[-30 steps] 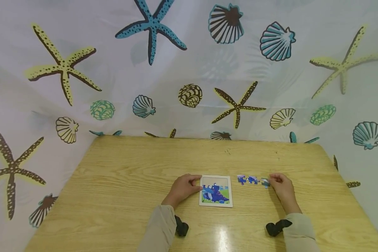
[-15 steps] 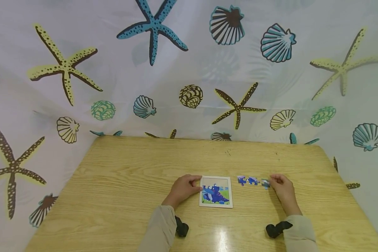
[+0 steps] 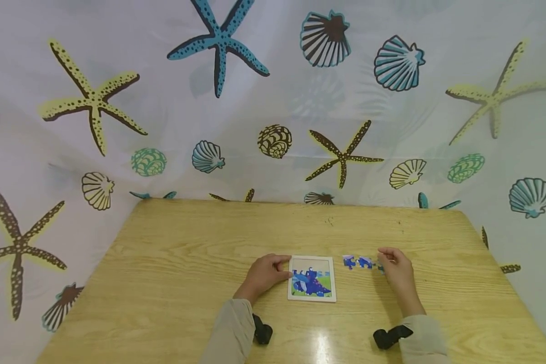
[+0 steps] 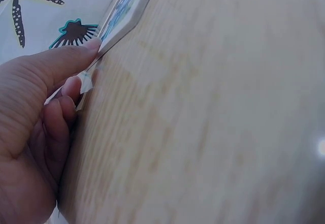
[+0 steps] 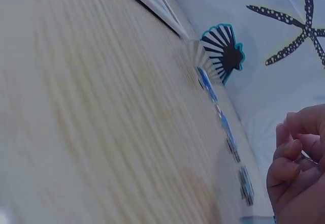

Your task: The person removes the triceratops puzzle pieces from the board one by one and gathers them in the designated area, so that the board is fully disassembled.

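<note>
My left hand holds the left side of a white-framed jigsaw puzzle, index finger at its upper corner and thumb lower down. In the left wrist view, the thumb lies right at the frame's edge. A blue dinosaur picture fills the lower part of the frame; its upper strip is bare. Right of it, three loose puzzle pieces lie in a row: a left one, a middle one and a right one, partly hidden by my right hand. That hand's fingers are loosely bent, with nothing seen between them.
The wooden table carries the puzzle and pieces. Behind it and at both sides hangs a white cloth printed with starfish and shells. Black wrist cameras sit at both beige sleeves.
My right hand has shifted left from beside the right puzzle piece and now covers part of it. The left hand and the framed puzzle have stayed in place.
</note>
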`<state>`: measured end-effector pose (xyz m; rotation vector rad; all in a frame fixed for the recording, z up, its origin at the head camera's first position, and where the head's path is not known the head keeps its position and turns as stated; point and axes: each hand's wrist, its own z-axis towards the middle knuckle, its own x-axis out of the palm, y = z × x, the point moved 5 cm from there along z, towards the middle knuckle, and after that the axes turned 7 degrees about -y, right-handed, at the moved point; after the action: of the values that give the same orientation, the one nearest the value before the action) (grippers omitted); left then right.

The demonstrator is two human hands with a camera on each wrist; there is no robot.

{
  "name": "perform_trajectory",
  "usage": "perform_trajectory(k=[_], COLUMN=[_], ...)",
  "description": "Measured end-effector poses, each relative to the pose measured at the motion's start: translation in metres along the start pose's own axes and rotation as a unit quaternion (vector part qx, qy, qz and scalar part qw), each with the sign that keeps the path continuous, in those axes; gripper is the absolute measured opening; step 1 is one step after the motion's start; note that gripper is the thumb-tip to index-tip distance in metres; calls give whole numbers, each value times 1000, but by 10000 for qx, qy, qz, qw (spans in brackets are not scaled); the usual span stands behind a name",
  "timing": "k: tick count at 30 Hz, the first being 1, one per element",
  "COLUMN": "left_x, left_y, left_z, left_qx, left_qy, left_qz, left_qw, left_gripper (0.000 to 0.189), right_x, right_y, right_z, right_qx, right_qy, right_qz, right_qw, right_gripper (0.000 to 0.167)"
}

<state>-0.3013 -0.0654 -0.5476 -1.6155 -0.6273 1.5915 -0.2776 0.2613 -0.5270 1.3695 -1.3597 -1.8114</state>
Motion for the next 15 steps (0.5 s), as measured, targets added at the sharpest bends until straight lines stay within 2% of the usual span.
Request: perform_trajectory(k=[6,15], left_x=[2,3], left_y=[2,4], left_z=[-1,1], left_qx=[-49,-4], left_qy=[-20,-35], left_qz=[-31,18], left_qw=[10000,10000], left_gripper=[43,43], right_x=[33,78], right_y=[11,29], right_z=[-18,-45], right_qx=[-312,-1086], right_qy=[419,1096], right_qz=[287,162], right_qw=[9982,9879], right_gripper=[23,16])
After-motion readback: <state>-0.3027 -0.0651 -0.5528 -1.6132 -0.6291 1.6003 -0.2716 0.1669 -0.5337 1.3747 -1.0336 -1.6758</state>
